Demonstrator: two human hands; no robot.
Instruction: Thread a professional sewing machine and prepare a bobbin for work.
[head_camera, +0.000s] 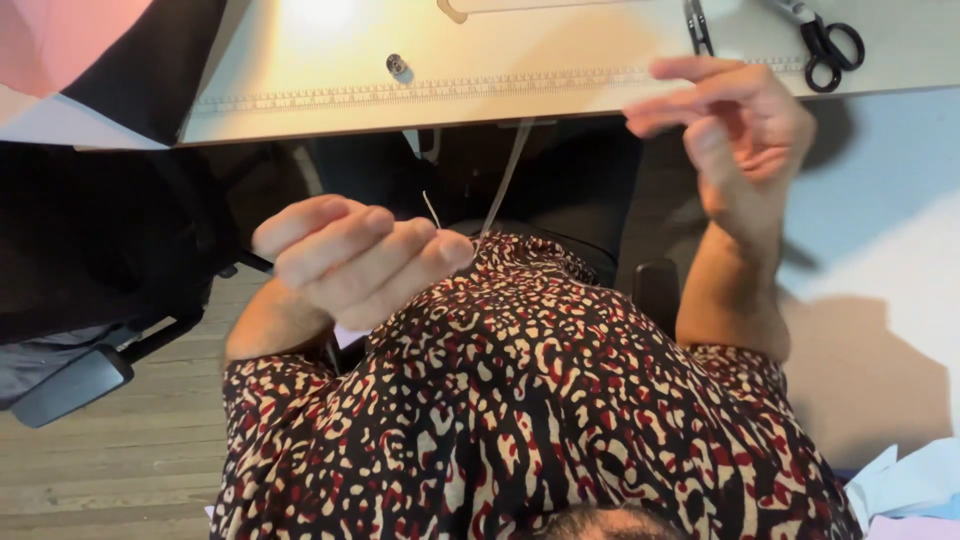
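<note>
My left hand (350, 262) is closed, its fingertips pinching the lower end of a narrow pale strip (506, 178) that runs up to the edge of the cream table (300, 110). A thin needle-like sliver (431, 208) sticks up from the same fingers. My right hand (745, 135) is raised at the table edge with fingers loosely spread; nothing shows in it. Both arms come out of a garment with a dark red, black and cream spotted print (520, 400), which fills the lower middle.
Black-handled scissors (828, 45) and another dark tool (697, 25) lie on the table at the top right. A ruler scale (430, 90) runs along its edge, near a small round metal piece (397, 65). Black cloth (140, 70) hangs left; a chair armrest (70, 385) sits below.
</note>
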